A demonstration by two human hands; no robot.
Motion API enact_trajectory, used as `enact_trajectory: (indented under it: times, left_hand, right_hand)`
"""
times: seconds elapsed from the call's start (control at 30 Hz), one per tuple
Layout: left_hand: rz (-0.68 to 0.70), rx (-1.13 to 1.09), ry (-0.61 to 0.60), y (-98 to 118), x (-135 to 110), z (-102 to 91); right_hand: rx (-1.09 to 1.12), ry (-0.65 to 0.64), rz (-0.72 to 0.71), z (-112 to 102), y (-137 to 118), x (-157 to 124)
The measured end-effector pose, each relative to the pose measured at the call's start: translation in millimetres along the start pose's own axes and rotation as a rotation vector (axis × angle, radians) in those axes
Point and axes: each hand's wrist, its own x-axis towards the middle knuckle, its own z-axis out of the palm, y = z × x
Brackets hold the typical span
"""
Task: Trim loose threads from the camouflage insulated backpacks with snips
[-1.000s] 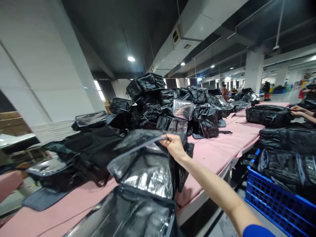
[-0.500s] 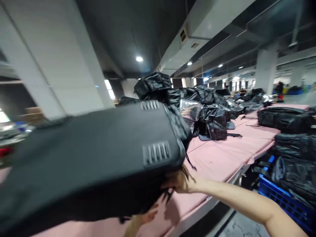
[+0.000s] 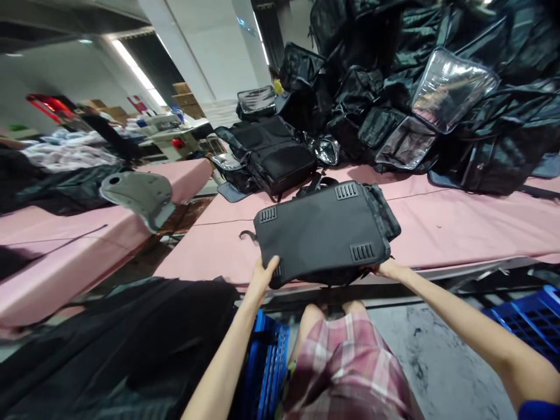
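Note:
A black bag with ribbed plastic feet lies between my hands, its flat base turned up towards me, over the front edge of the pink-covered table. My left hand grips its near left corner, thumb on top and fingers hidden beneath. At the near right corner, my right hand holds the bag from below; its fingertips are hidden under the bag. Straps and a camouflage-patterned side show along the bag's edges.
Black bags with clear plastic panels are heaped across the table's back. Another black bag lies just beyond mine. Blue plastic baskets stand low at both sides, and dark bags pile up at lower left. A grey chair stands left.
The bag, held large and close at the left, is now lower and farther out, over the table's front edge. My view has turned left and down. My left hand now grips its near left corner.

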Motion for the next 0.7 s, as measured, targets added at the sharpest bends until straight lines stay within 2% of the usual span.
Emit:
enact_trajectory:
  times: [0.07,0.17,0.27,0.33,0.43,0.57,0.7]
  left_hand:
    - [0.071,0.158,0.086,8,9,14.1]
    - [0.094,0.236,0.160,14,26,23.6]
    - [0.159,0.311,0.153,12,39,25.3]
    - [0.198,0.364,0.145,9,42,27.2]
    - [0.239,0.423,0.123,10,39,32.0]
    - [0.256,0.445,0.085,18,31,36.6]
    - [0.285,0.429,0.088,28,30,39.8]
  right_hand:
    - [0.015,0.059,0.029,-11,-1,-9]
    - [0.055,0.215,0.090,-24,-10,-36]
    - [0.113,0.467,0.232,-34,-21,-63]
    - [0.148,0.642,0.352,-41,-25,-70]
    - [0.212,0.799,0.478,-52,-25,-61]
    - [0.299,0.934,0.637,-68,-20,-32]
    - [0.210,1.042,0.728,-98,-15,-7]
